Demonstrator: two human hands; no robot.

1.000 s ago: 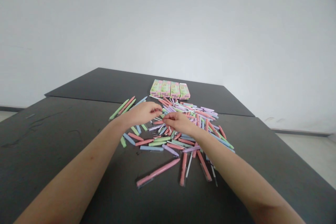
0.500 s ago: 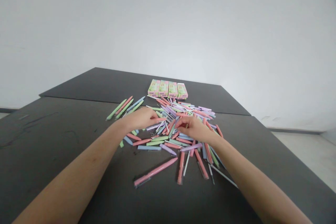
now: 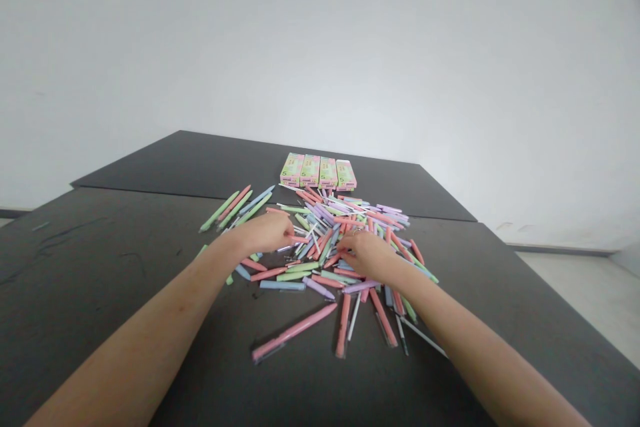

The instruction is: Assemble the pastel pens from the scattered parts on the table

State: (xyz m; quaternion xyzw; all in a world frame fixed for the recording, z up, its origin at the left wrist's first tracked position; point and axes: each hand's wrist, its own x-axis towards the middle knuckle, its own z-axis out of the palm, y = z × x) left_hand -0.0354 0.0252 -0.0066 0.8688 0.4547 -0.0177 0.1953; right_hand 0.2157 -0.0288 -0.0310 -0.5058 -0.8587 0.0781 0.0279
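Note:
Over the left side of a heap of pen parts, my left hand [image 3: 265, 232] is closed on a short coral pen barrel [image 3: 300, 239] that pokes out to the right of its fingertips. My right hand [image 3: 369, 253] reaches into the middle of the heap with its fingers bent together and pointing left. Whatever its fingertips hold, if anything, is hidden. Around both hands lie coral, green, blue and purple barrels, among them a purple barrel [image 3: 319, 288] and a blue barrel [image 3: 283, 285]. Thin white refills [image 3: 354, 317] are mixed in. A longer pink pen [image 3: 295, 332] lies apart at the front.
Four small boxes would exceed counting, so several pink-and-green boxes [image 3: 310, 172] stand side by side behind the heap. Green, coral and blue pens [image 3: 235, 208] lie in a group at the left. The dark table [image 3: 100, 260] has a seam across it, with a pale wall behind.
My left hand has come slightly down and left with the coral barrel. My right hand has lowered a little, its fingers closer to the heap.

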